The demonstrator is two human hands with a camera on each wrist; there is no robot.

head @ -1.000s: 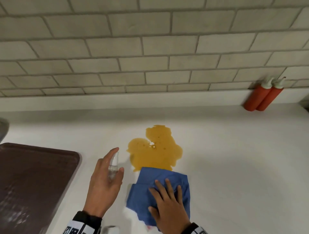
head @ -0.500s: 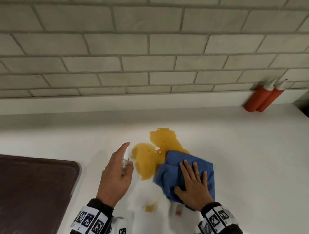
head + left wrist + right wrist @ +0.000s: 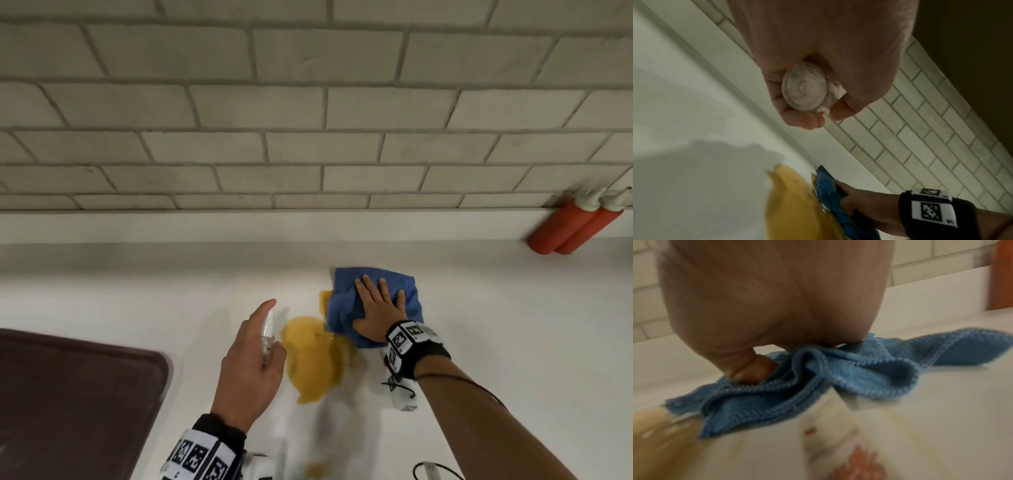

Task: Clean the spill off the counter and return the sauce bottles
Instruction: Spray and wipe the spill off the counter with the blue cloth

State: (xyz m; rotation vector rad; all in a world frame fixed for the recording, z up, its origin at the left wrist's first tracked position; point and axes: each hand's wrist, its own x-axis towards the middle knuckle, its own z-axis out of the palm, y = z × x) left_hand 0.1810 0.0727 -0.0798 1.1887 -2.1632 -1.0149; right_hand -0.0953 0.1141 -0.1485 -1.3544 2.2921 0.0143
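A yellow-orange sauce spill (image 3: pixel 313 356) (image 3: pixel 797 203) lies smeared on the white counter (image 3: pixel 496 325). My right hand (image 3: pixel 380 308) presses flat on a crumpled blue cloth (image 3: pixel 373 291) (image 3: pixel 818 378) at the spill's far right edge. My left hand (image 3: pixel 253 363) grips a small clear spray bottle (image 3: pixel 268 330) (image 3: pixel 805 87) just left of the spill, index finger stretched over its top. Two orange sauce bottles (image 3: pixel 575 226) with white caps lean against the tiled wall at the back right; a blurred orange one shows in the right wrist view (image 3: pixel 1001 272).
A dark brown tray (image 3: pixel 75 394) sits on the counter at the left. The grey tiled wall (image 3: pixel 308 102) rises behind a low white ledge (image 3: pixel 239 226). A small sauce smear (image 3: pixel 317 467) lies near the counter's front. White counter stretches to the right of the cloth.
My right hand has pushed the blue cloth away from me and to the right through the spill, smearing it. The left hand keeps holding the spray bottle beside it.
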